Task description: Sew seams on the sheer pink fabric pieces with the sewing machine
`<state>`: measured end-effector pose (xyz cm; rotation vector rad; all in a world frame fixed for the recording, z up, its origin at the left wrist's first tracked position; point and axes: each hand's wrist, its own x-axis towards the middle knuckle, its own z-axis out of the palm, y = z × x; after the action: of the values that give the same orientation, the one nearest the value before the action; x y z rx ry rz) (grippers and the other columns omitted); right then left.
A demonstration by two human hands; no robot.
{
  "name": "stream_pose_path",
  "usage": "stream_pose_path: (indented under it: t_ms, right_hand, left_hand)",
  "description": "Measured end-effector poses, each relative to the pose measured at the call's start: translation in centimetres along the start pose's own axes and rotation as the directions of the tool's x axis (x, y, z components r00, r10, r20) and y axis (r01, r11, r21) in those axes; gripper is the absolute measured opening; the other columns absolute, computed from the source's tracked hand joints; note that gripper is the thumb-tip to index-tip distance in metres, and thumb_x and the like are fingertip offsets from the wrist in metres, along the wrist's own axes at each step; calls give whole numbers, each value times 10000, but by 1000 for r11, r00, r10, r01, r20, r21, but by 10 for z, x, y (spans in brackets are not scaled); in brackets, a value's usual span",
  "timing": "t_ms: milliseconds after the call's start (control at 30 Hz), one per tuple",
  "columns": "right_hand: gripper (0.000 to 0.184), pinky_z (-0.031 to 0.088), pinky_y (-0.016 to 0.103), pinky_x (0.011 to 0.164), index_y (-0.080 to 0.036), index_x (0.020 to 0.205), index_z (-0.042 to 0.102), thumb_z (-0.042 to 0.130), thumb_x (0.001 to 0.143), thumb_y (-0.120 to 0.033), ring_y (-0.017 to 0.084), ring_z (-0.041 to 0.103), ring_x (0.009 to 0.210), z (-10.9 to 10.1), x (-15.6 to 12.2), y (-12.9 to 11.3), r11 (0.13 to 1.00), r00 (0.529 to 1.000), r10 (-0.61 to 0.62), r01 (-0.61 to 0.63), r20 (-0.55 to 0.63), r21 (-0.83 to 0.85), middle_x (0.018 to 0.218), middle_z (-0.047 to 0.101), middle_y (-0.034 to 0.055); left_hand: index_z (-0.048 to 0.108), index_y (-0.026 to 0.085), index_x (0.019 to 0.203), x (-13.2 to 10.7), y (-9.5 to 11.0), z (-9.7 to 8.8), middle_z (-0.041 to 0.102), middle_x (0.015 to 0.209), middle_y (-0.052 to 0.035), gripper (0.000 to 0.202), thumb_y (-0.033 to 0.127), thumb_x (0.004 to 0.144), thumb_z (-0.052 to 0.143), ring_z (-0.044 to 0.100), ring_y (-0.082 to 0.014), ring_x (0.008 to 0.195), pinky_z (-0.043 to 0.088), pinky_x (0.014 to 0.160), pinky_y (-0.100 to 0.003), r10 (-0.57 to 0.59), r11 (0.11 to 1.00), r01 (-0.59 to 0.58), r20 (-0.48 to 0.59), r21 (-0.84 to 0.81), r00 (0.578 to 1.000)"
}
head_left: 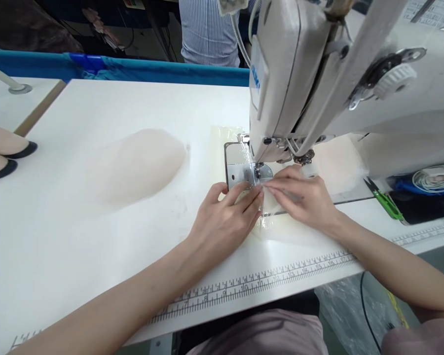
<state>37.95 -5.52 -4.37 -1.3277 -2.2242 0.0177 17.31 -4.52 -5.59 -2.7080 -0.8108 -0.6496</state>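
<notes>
At the presser foot [258,171] of a white sewing machine [277,74], both hands meet over the metal needle plate [240,172]. My left hand [224,217] lies palm down, its fingers stretched toward the needle, touching the plate and the edge of clear film taped around it. My right hand [307,199] comes in from the right with thumb and fingers pinched just in front of the foot. Whatever is between those fingertips is too small and pale to make out. A pale, sheer piece of fabric [338,160] lies under the machine arm, right of my right hand.
Green-handled snips [387,199] lie beside a dark flat object [422,207] and a coiled white cable [438,177]. A printed ruler [244,288] follows the front edge. Two beige pieces with black ends [7,153] are at far left. Beyond the blue cloth edge [163,73], people sit.
</notes>
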Motion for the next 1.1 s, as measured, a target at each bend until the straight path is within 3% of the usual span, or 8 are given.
stream_pose_path:
  t_ms: [100, 267, 533, 1100]
  right_hand:
    - [263, 421, 355, 763, -205, 1109, 698, 492, 948, -232, 177, 633, 833, 3, -6, -10, 980, 990, -139, 137, -2, -144, 1095, 726, -5]
    - [324, 380, 399, 823, -153, 1138, 684, 438, 986, -300, 220, 624, 935, 4, -7, -13, 922, 989, -107, 138, 103, -361, 1145, 705, 30]
    - [368, 342, 414, 864, -157, 1189, 649, 382, 1007, -334, 246, 578, 1036, 6, -5, -7, 916, 986, -59, 117, 159, -383, 1165, 698, 53]
    - [375, 337, 424, 891, -145, 1205, 641, 377, 1007, -323, 261, 577, 1037, 8, -3, -4, 913, 987, -59, 115, 152, -390, 1095, 724, 63]
  left_hand:
    - [664, 147, 1084, 0, 0, 0, 709, 1140, -33, 211, 190, 951, 505, 602, -230, 1121, 392, 813, -404, -12, 1000, 12, 0, -3, 1000]
    - [658, 180, 1115, 1, 0, -2, 672, 1210, -37, 225, 185, 943, 514, 597, -240, 1136, 410, 823, -413, -27, 999, 27, 26, -20, 999]
    - [650, 175, 1131, 4, 3, -5, 670, 1211, -50, 231, 202, 939, 525, 600, -237, 1146, 408, 812, -418, -50, 999, 49, 34, 19, 998]
    - [625, 163, 1172, 6, 6, -4, 671, 1210, -85, 261, 223, 955, 493, 579, -248, 1179, 406, 828, -429, -83, 996, 80, 69, 45, 994]
